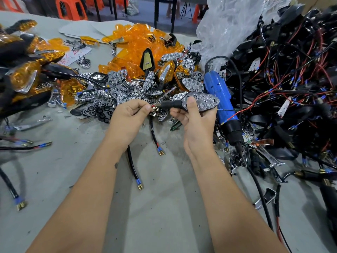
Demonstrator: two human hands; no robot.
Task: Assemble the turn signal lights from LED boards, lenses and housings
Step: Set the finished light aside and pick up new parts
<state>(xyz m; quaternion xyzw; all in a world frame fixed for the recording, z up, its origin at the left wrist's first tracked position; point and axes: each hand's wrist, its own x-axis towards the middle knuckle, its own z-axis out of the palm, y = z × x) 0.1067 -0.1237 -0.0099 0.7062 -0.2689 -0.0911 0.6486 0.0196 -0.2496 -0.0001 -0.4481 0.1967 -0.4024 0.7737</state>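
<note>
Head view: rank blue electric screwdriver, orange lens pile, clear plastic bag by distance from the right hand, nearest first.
From the right hand, which holds a housing:
1. Blue electric screwdriver: just right of the hand, lying on the table.
2. Orange lens pile: beyond the hand, up and to the left.
3. Clear plastic bag: far back, at the right.

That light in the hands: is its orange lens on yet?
Off. The housing in the right hand shows bare chrome reflector cups, no orange cover.

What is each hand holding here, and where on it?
Right hand grips the turn signal housing at its body, thumb on the chrome reflector. Left hand pinches its wires at the stem end.
</note>
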